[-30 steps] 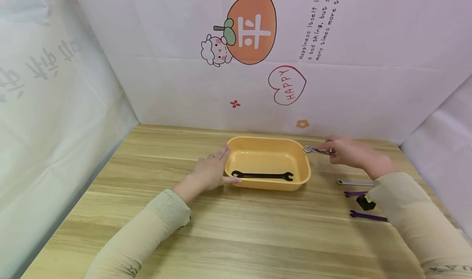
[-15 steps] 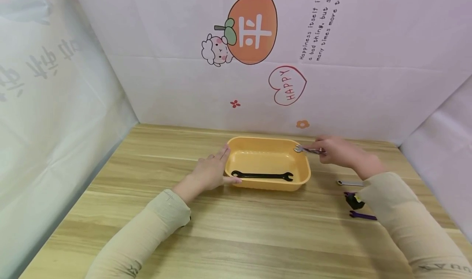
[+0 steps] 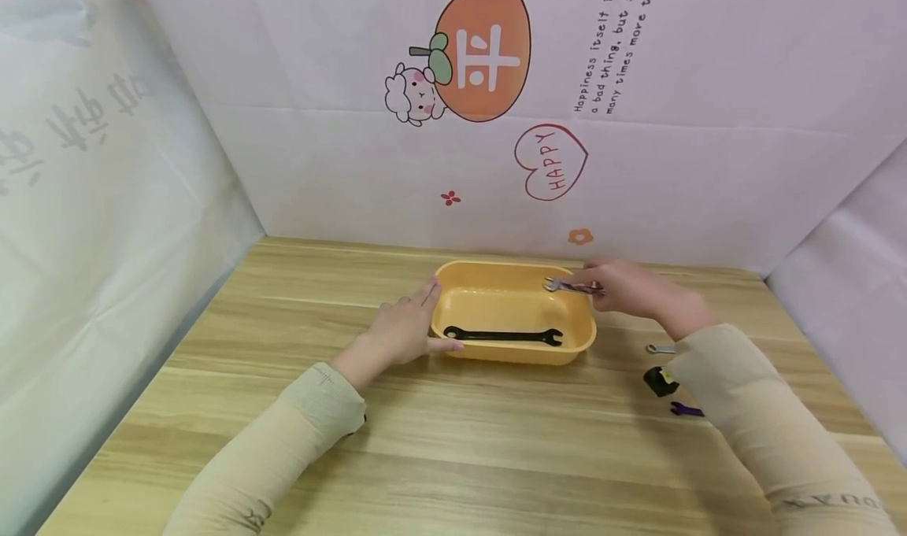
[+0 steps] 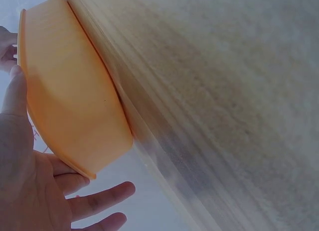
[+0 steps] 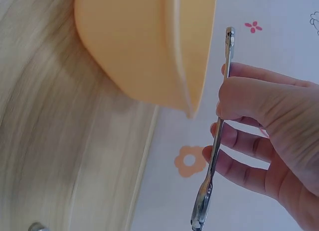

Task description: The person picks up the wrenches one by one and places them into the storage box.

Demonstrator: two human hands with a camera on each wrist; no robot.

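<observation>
My right hand (image 3: 627, 290) pinches a silver open-end wrench (image 3: 556, 285) by its handle, above the right end of a yellow plastic bin (image 3: 513, 355). In the right wrist view the wrench (image 5: 202, 203) lies between thumb and fingertips, clear of the bin's rim (image 5: 182, 81). Along the front inside of the bin lies a black wrench (image 3: 503, 337). My left hand (image 3: 404, 331) rests against the bin's left end, thumb along the front rim and fingers reaching toward the back. The left wrist view shows these fingers spread at the bin's corner (image 4: 75, 91).
On the wooden table (image 3: 496, 457), right of the bin, another silver wrench (image 3: 660, 349) and a purple wrench (image 3: 686, 409) are partly hidden by the right sleeve. A small black device (image 3: 660, 381) sits at the right cuff. A printed white cloth (image 3: 340, 174) stands behind.
My right hand has moved left with the silver wrench, from beside the bin's right rim to over the bin. The left hand and the bin stay in place.
</observation>
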